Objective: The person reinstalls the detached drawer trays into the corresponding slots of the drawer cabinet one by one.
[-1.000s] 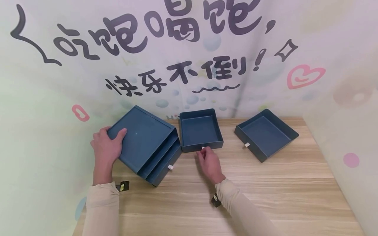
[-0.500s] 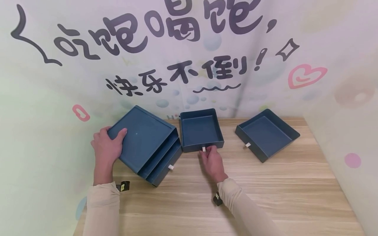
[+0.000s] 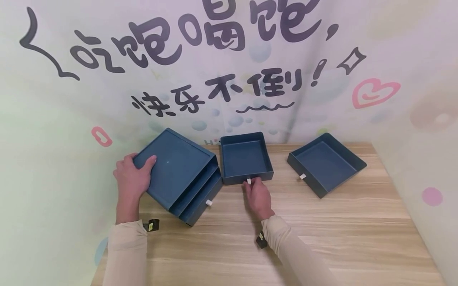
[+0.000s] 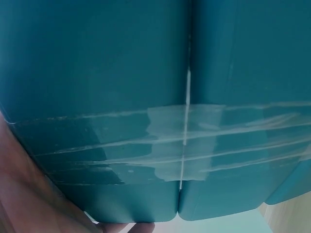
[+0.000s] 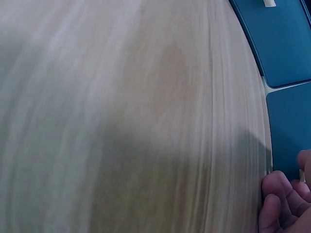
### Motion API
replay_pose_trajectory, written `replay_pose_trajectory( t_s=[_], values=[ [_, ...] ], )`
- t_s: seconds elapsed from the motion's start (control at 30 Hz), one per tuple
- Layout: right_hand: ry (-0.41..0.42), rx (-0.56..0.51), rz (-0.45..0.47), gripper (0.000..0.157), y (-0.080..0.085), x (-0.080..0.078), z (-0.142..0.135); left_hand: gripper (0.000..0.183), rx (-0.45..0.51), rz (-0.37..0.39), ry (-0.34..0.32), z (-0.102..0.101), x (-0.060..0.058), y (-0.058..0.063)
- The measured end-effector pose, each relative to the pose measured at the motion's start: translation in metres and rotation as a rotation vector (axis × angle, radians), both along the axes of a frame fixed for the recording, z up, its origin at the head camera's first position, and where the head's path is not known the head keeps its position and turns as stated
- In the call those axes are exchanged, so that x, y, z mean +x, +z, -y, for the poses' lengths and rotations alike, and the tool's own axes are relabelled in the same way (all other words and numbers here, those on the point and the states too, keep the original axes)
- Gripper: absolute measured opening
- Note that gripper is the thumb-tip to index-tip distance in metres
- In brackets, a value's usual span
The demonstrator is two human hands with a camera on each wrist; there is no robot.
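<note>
In the head view, a blue drawer cabinet [image 3: 175,171] stands at an angle on the left, its upper two slots without drawers and its bottom drawer [image 3: 205,204] in place. My left hand [image 3: 134,176] grips its left corner, thumb on top; clear tape [image 4: 184,145] crosses its seam in the left wrist view. A loose blue drawer [image 3: 247,159] lies right beside the cabinet. At its front, my right hand [image 3: 259,198] pinches the white pull tab [image 3: 249,181] with curled fingers, also seen in the right wrist view beside the drawer front [image 5: 291,126].
Another loose blue drawer [image 3: 327,163] with a white tab lies turned at an angle on the right of the wood-grain table [image 3: 322,238]. A printed curtain [image 3: 229,115] with large writing hangs behind the table's back edge.
My right fingers have shifted slightly right at the tab, which shows more than a second ago. The left hand, cabinet and drawers keep their places; the whole view has shifted a little.
</note>
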State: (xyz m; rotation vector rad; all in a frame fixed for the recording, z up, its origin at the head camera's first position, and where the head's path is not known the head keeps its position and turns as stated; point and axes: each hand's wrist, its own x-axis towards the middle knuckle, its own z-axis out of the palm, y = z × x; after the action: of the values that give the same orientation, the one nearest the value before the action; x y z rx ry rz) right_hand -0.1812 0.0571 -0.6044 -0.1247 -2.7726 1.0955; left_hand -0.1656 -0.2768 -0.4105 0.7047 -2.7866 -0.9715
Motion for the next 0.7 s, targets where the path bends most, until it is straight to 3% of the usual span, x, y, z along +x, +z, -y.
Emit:
replay_pose_trajectory(
  t_s=[0.7],
  values=[
    [0.018, -0.072, 0.020, 0.017, 0.005, 0.004, -0.017, 0.088, 0.000, -0.003, -0.004, 0.001, 0.000, -0.001]
  ],
)
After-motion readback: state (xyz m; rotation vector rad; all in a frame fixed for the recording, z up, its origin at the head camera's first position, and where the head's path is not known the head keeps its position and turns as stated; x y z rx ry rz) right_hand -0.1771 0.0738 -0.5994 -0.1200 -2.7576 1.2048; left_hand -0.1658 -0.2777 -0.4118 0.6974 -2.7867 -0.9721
